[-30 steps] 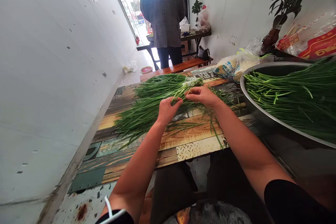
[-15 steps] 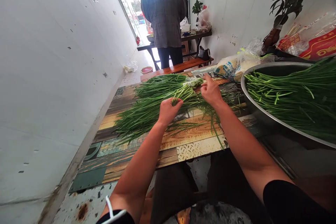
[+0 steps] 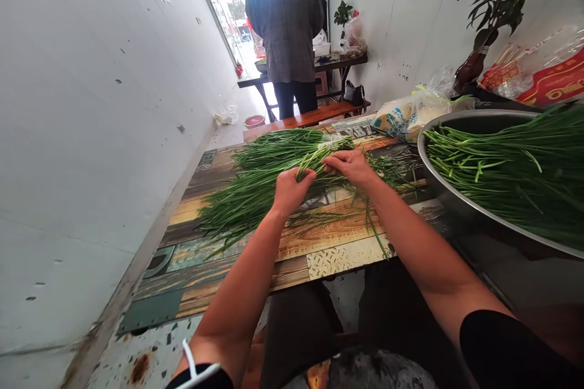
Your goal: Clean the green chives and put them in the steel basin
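A bunch of garlic chives [image 3: 246, 194] is gripped near its pale stem ends by my left hand [image 3: 292, 189], the long green leaves trailing left over the table. Close beside it on the right, my right hand [image 3: 350, 168] has its thumb and fingers pinched at the stem ends; what exactly they hold is too small to make out. Another pile of chives [image 3: 278, 144] lies just behind the bunch. Loose trimmings [image 3: 392, 167] are scattered to the right of my right hand, and some strands lie in front of the bunch.
A large metal basin [image 3: 456, 188] full of chives stands at the right. Behind it are plastic bags [image 3: 401, 115] and a leafy plant in a brown bottle [image 3: 472, 67]. The patterned table [image 3: 255, 255] stands near a white wall. Farther off, a person [image 3: 285, 24] faces away at another table.
My right hand has moved left and toward me, from beyond the stem ends to right beside my left hand, and its fingers have closed. My left hand stays nearly in place.
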A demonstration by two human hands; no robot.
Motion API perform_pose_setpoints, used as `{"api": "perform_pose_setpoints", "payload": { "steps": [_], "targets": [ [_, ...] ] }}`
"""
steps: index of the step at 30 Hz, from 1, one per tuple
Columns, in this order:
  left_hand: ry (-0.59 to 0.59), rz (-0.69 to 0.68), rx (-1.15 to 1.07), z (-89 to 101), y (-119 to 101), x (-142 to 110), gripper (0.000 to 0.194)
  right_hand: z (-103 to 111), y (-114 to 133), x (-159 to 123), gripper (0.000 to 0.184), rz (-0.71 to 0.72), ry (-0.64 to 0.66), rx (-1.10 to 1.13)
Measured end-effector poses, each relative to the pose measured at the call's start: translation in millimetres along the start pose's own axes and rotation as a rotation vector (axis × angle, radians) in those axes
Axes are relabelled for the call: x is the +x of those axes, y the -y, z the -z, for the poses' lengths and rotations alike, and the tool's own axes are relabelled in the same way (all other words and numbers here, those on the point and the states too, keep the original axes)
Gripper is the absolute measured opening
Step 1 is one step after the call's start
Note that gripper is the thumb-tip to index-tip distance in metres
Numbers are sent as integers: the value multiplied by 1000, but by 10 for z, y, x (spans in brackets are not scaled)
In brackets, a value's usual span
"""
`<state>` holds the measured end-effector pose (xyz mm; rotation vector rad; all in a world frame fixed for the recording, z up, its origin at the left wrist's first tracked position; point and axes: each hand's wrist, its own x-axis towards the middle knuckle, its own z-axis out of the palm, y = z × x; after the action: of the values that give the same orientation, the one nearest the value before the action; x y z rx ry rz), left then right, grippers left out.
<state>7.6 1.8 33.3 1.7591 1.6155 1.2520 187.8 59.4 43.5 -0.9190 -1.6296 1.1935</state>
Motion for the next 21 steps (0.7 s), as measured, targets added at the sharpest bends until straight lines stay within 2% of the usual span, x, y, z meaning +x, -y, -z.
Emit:
{"api": "perform_pose_setpoints", "payload": {
  "steps": [3,6,8,9,11,13,14,16,19,21],
  "targets": [
    [-29,-9,52,6,20,6,18,13,-36,51,45,-16,-222,77],
    [-62,-14,107,11,21,9,16,114,-49,80,51,-11,-373,-14],
    [-58,-16,128,9,10,7,15,149,-40,70,55,42,-363,-137],
    [-52,-21,138,7,2,4,14,143,-34,57,54,97,-311,-191],
    [-45,-34,148,2,-18,-3,13,89,-27,28,49,202,-119,-266],
    [-36,-42,139,-1,-37,-11,13,19,-31,10,46,189,30,-257],
    [-29,-46,131,-1,-45,-14,13,-3,-36,10,45,137,48,-212],
    [-19,-61,127,-1,-51,-18,13,7,-49,30,46,17,-24,-48],
    [-45,-74,163,0,-27,-15,12,154,-62,87,51,-89,-202,202],
    [-66,-64,176,-2,6,-8,12,278,-71,117,54,-129,-297,204]
  ]
}}
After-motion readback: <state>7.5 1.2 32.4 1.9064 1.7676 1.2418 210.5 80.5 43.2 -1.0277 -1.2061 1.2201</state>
